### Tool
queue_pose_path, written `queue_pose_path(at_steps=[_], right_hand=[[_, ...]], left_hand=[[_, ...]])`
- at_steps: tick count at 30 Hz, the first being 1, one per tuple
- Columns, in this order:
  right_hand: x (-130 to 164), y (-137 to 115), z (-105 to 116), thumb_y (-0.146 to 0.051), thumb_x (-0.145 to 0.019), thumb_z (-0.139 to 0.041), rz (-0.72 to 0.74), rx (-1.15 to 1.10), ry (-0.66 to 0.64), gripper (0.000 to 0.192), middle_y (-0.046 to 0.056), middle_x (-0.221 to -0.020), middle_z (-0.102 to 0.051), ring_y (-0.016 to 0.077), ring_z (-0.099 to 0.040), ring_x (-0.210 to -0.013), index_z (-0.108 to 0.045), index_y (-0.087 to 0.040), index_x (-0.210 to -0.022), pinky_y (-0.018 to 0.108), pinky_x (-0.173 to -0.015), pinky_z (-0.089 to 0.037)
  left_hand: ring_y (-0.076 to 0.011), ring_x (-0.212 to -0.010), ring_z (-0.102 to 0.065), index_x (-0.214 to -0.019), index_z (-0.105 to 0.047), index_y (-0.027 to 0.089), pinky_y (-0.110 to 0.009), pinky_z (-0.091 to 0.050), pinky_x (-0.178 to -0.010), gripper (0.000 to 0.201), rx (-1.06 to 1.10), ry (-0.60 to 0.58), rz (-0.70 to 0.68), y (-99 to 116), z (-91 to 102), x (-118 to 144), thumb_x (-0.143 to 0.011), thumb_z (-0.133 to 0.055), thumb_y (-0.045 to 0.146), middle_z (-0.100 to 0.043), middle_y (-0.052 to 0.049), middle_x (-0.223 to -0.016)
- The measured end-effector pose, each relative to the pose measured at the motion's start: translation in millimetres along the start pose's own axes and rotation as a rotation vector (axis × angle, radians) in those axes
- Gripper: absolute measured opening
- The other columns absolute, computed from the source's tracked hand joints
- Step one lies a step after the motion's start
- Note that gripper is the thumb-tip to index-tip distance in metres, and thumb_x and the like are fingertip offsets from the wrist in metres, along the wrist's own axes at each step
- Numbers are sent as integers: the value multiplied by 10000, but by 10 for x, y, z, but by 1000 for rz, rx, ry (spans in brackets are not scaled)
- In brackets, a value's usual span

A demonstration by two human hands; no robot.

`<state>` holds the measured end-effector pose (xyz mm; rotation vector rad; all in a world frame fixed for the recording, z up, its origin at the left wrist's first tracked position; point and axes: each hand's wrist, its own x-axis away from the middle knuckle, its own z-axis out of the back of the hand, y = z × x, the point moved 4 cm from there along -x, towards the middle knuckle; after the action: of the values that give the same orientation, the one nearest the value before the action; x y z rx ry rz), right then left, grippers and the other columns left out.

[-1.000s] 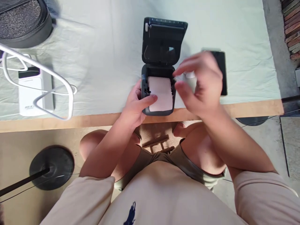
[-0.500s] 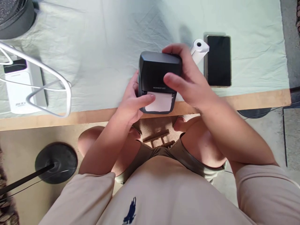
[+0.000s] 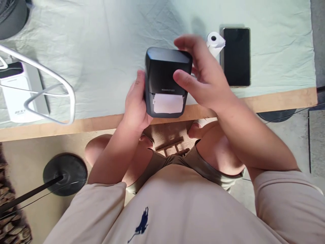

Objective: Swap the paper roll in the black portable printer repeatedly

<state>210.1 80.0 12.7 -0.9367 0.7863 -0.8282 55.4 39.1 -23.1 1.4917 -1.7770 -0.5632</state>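
A black label printer (image 3: 169,73) marked NIIMBOT is held above the table's front edge, with a blank white label (image 3: 168,103) showing at its lower slot. My left hand (image 3: 135,103) is closed on its left side; the thumb lies along that side and the other fingers are hidden underneath. At the upper right, my right hand (image 3: 205,74) has its fingers spread, the thumb over the cover and the index finger raised past the top corner. Whether that thumb touches the cover, I cannot tell. Just beyond this hand stands a white paper roll (image 3: 214,44).
A dark-screened phone (image 3: 236,57) lies right of the roll. At the left, a white cable (image 3: 72,98) loops over a white box (image 3: 16,98). A round black container (image 3: 12,20) sits at the far left. The table's wooden edge (image 3: 101,124) runs across in front of me.
My left thumb has left the label and now lies along the printer's left side. My right hand's grip has loosened, its index finger lifting away. The printer appears slightly higher and further left.
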Motion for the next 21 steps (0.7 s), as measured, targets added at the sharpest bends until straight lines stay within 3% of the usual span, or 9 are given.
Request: queue_pose_path(at_steps=[3, 7, 10, 12, 14, 16, 17, 19, 21], right_hand=[[21, -95, 28, -462, -891, -705, 85, -10, -63, 603, 92, -1581, -528, 276, -498, -1501, -481, -256, -1412, 415, -1231, -471], [56, -183, 31, -364, -770, -809, 82, 134, -141, 730, 52, -1586, -541, 268, -511, -1486, -503, -283, -1428, 401, -1218, -507], [83, -234, 33, -373, -804, -790, 97, 154, -143, 695, 62, -1587, -532, 236, -470, -1521, -510, -260, -1430, 364, -1202, -519], [88, -266, 74, -423, -842, -757, 128, 198, -27, 618, 87, -1524, -553, 249, -499, -1466, -544, -219, -1385, 375, -1083, -573], [85, -296, 148, -460, -862, -738, 178, 249, 184, 501, 85, -1218, -648, 236, -633, -1146, -598, -177, -1252, 371, -879, -572], [74, -307, 208, -422, -931, -678, 231, 210, 359, 276, -20, -786, -539, 155, -560, -717, -591, -198, -1067, 342, -732, -482], [65, -306, 229, -381, -972, -632, 266, 155, 412, 178, -55, -689, -434, 128, -487, -611, -555, -220, -979, 330, -700, -439], [47, -296, 252, -316, -1009, -569, 330, 58, 461, 174, -60, -677, -381, 117, -508, -607, -477, -244, -881, 310, -690, -406], [31, -282, 247, -283, -996, -564, 342, 81, 436, 163, -18, -819, -531, 132, -626, -791, -472, -235, -870, 291, -703, -422]], left_hand=[[-280, -1409, -594, -962, -717, 185, -398, -488, -1188, 425, -2, -19, -15, 24, 16, -8, -1131, -394, 403, -778, -109, -1160], [-264, -1426, -572, -954, -739, 200, -396, -463, -1211, 370, -56, 15, -69, 66, 77, 5, -1122, -428, 310, -778, -78, -1019], [-271, -1439, -555, -885, -719, 211, -421, -457, -1225, 345, -71, 41, -95, 78, 66, 22, -1104, -475, 316, -762, -71, -936], [-283, -1464, -535, -904, -715, 207, -452, -458, -1230, 364, -66, 30, -73, 76, 20, 28, -1106, -436, 325, -773, -82, -999], [-307, -1499, -501, -982, -732, 194, -485, -459, -1232, 455, -74, -19, -46, 80, -35, 30, -1117, -364, 425, -774, -104, -1114], [-313, -1502, -501, -1046, -743, 193, -486, -460, -1235, 479, -103, -73, -36, 87, -62, 33, -1116, -344, 448, -770, -107, -1160], [-304, -1489, -518, -1066, -743, 200, -473, -457, -1240, 412, -119, -93, -27, 87, -59, 34, -1110, -384, 399, -772, -97, -1152], [-279, -1449, -563, -1113, -728, 208, -444, -449, -1247, 250, -139, -104, -18, 80, -22, 34, -1070, -486, 257, -773, -65, -1124], [-265, -1419, -590, -1170, -706, 195, -432, -441, -1250, 209, -144, -93, -14, 66, 28, 31, -1046, -539, 223, -765, -44, -1134]])
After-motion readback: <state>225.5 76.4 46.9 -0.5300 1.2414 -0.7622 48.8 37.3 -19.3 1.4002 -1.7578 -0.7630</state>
